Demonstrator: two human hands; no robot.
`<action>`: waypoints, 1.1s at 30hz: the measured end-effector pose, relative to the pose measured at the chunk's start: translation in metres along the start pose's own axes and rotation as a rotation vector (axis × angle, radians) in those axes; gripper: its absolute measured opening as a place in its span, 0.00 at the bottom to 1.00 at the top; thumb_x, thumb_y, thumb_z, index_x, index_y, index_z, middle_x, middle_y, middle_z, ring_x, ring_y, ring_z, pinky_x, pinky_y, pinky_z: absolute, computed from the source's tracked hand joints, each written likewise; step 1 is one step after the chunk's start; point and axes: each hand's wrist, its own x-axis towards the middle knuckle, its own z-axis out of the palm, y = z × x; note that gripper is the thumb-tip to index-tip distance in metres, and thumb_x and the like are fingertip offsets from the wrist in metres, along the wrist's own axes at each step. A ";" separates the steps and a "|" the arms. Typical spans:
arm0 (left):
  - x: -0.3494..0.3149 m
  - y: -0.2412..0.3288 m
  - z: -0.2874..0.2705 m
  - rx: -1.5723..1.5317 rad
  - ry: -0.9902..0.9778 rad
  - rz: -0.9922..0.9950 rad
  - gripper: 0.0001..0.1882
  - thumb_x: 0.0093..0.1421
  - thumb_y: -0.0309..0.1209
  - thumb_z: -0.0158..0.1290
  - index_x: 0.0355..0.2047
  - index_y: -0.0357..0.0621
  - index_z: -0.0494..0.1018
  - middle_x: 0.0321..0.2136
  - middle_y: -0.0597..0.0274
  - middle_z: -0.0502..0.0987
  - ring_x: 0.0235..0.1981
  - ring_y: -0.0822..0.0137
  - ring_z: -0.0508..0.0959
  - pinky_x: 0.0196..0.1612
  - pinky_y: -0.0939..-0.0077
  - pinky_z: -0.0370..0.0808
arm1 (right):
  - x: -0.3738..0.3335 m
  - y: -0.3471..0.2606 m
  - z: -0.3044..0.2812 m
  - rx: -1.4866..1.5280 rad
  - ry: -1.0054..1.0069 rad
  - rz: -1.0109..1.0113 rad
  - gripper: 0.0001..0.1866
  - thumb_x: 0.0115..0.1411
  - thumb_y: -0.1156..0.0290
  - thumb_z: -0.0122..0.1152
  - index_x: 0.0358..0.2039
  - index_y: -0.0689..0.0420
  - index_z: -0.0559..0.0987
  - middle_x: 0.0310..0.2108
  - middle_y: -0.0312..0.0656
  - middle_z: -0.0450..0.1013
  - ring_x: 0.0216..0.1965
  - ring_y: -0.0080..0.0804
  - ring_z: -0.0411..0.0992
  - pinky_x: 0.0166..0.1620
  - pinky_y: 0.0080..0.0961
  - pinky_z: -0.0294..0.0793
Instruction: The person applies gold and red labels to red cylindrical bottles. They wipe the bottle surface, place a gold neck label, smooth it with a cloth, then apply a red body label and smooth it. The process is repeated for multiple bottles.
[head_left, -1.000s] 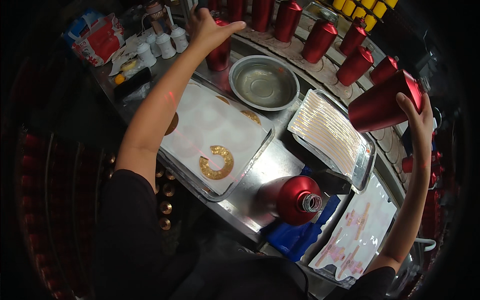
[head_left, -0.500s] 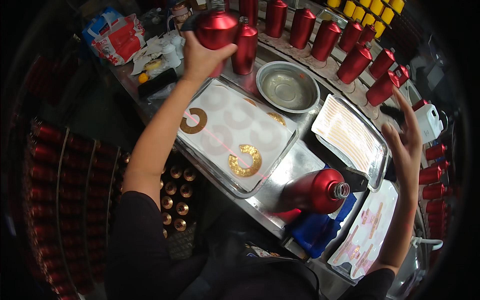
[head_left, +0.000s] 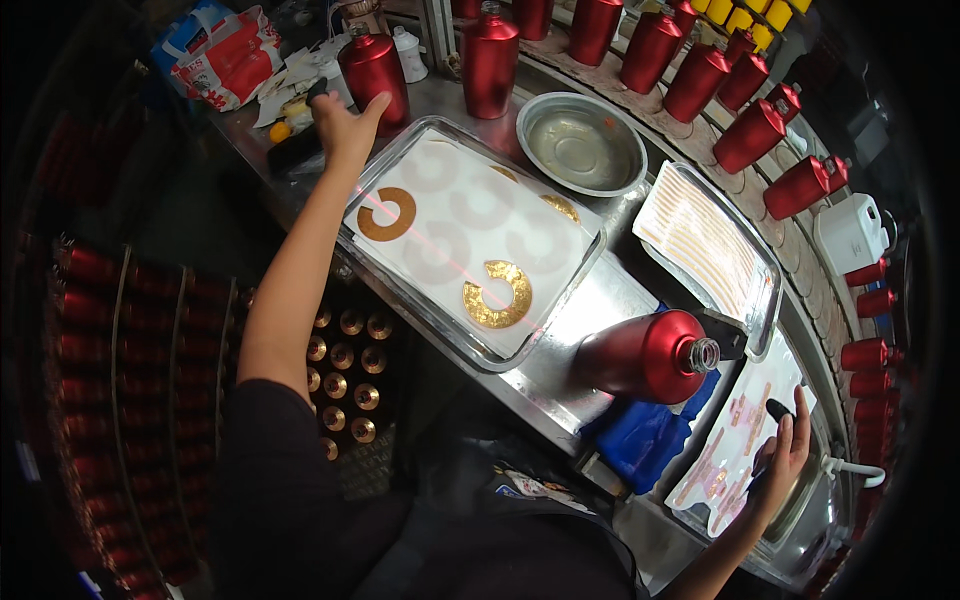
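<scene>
My left hand is at the near side of a red bottle that stands at the back left of the metal table. Its thumb and fingers are spread apart, and it looks to be off the bottle or barely touching it. My right hand hangs over a tray with a white sheet of pinkish decals; its fingers are apart and hold nothing. Dark covers show on some fingertips. Between my hands, another red bottle leans with its bare neck toward the right, beside a blue cloth.
A metal tray holds a white sheet with gold C-shaped pieces, crossed by a red light line. Behind it are a metal basin and a tray of striped strips. Red bottles line a curved conveyor; a white jug stands right.
The bottle that my left hand held up now stands on the table, and that hand has opened and moved left. My right hand has dropped from beside the conveyor to the decal sheet.
</scene>
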 end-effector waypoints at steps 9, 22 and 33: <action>-0.096 -0.077 -0.081 0.451 -0.606 0.222 0.24 0.57 0.33 0.62 0.51 0.35 0.71 0.52 0.39 0.73 0.53 0.38 0.74 0.56 0.53 0.73 | -0.028 -0.006 0.016 0.022 -0.068 -0.012 0.28 0.63 0.73 0.58 0.64 0.64 0.69 0.43 0.42 0.78 0.36 0.21 0.69 0.41 0.19 0.67; -0.041 -0.169 -0.009 0.459 -0.647 0.074 0.53 0.48 0.43 0.70 0.65 0.21 0.57 0.59 0.28 0.69 0.62 0.43 0.70 0.64 0.63 0.65 | -0.085 0.031 -0.005 0.193 -0.063 0.205 0.28 0.64 0.71 0.64 0.65 0.57 0.71 0.52 0.39 0.74 0.45 0.17 0.73 0.45 0.15 0.75; -0.028 -0.165 -0.010 0.572 -0.754 0.022 0.56 0.48 0.47 0.71 0.66 0.21 0.55 0.62 0.29 0.66 0.65 0.44 0.67 0.66 0.64 0.63 | -0.083 0.045 -0.001 0.033 -0.090 0.149 0.29 0.63 0.66 0.66 0.63 0.59 0.71 0.47 0.37 0.76 0.37 0.16 0.73 0.40 0.15 0.74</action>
